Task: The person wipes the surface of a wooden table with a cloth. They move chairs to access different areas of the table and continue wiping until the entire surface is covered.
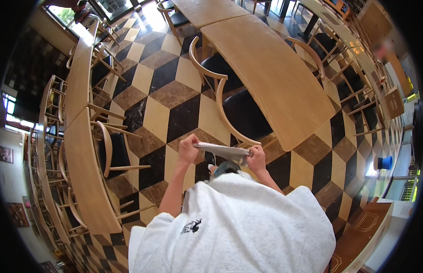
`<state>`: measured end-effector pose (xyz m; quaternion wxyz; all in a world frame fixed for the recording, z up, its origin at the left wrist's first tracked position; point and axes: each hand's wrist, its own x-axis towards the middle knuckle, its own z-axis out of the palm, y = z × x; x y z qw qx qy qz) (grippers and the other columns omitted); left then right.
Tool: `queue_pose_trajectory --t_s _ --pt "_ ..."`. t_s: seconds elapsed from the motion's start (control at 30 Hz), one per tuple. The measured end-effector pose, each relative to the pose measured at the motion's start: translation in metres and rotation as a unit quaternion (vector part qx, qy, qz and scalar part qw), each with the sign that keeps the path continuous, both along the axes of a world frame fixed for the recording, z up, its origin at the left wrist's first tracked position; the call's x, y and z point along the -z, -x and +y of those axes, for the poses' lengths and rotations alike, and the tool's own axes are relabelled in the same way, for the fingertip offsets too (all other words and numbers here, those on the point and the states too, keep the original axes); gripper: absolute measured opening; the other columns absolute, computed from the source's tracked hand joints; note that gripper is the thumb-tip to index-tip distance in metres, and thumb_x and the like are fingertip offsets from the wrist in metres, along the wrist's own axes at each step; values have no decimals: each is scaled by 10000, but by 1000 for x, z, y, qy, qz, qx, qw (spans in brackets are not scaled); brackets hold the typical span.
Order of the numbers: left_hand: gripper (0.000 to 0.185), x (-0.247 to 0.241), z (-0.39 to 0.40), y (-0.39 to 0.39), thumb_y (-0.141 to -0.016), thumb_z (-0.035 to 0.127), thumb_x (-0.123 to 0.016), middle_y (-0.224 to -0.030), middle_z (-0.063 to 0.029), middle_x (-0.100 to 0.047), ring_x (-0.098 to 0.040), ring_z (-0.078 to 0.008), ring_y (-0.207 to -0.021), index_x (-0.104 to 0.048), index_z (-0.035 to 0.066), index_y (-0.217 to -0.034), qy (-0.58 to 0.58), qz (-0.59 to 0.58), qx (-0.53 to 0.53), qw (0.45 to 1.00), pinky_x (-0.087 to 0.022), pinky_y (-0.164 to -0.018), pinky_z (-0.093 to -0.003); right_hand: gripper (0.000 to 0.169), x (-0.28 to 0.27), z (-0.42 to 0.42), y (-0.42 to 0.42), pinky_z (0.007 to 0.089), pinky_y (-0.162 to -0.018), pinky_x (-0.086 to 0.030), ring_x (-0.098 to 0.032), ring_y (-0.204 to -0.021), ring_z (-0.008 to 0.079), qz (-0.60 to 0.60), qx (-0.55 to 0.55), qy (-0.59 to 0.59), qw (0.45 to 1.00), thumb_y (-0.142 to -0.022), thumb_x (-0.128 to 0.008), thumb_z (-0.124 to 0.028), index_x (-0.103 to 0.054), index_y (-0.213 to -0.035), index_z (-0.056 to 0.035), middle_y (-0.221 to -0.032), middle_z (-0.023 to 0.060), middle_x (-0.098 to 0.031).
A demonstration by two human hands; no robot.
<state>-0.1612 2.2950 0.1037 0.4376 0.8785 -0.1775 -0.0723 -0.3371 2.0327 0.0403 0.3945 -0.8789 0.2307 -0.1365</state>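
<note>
A pale grey-white cloth (223,150) is stretched between my two hands, in front of my white shirt. My left hand (188,149) grips its left end in a fist. At the opposite end, my right hand (257,159) is closed on the cloth. The cloth hangs in the air above the tiled floor (182,117), apart from the furniture. Just beyond my right hand stands a wooden chair with a black seat (247,112), tucked partly under a long wooden table (269,75). One of my shoes (209,158) shows below the cloth.
A row of wooden tables (82,143) with chairs (116,150) runs along the left. More tables and chairs (360,85) line the right, with a cardboard box (393,102) there. A blue bucket (384,163) stands far right. Another person (83,13) is at the upper left.
</note>
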Motion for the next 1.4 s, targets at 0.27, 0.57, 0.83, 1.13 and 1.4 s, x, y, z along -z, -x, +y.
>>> queue_pose_trajectory --t_s 0.27,0.57,0.83,1.13,1.4 --pt "136 -20 19 -206 -762 -111 -583 -738 -141 -684 -677 -217 -703 -587 12 -818 6 -15 -9 1000 -499 -634 -325 149 -4 28 -196 425 -738 -519 -613 -861 335 -50 4 52 997 -748 -718 -99 -717 -890 -54 -946 172 -597" --pt "174 15 -75 -423 -775 -110 -689 -762 -93 -705 -671 -136 -722 -607 16 -861 106 -4 78 991 -511 -643 -275 109 -12 -1 -373 540 -692 -529 -670 -766 433 -12 233 -15 972 -886 -639 -208 -661 -923 -108 -783 212 -686" --pt "126 61 -197 -551 -793 -40 -708 -753 -62 -685 -667 -139 -731 -618 22 -856 137 67 206 967 -512 -675 -283 204 13 -39 -473 517 -731 -531 -663 -884 444 -78 432 -30 898 -859 -600 -54 -582 -1059 -89 -895 225 -688" --pt "747 147 -260 -620 -838 188 -705 -1517 -260 -393 -394 -370 -1418 -353 37 -1480 -99 131 296 941 -373 -1131 -454 983 85 -78 -537 523 -1136 -353 -385 -1403 439 231 192 -13 954 -811 -713 -336 -131 -1591 -202 -1521 236 -400" --pt "841 164 -194 -688 -750 266 -783 -1474 -197 -408 -484 -355 -1331 -334 45 -1426 -172 17 308 936 -450 -1059 -411 458 108 -83 -563 535 -1074 -342 -593 -1184 309 397 -49 137 906 -817 -724 -227 -585 -1252 -201 -1156 113 -656"
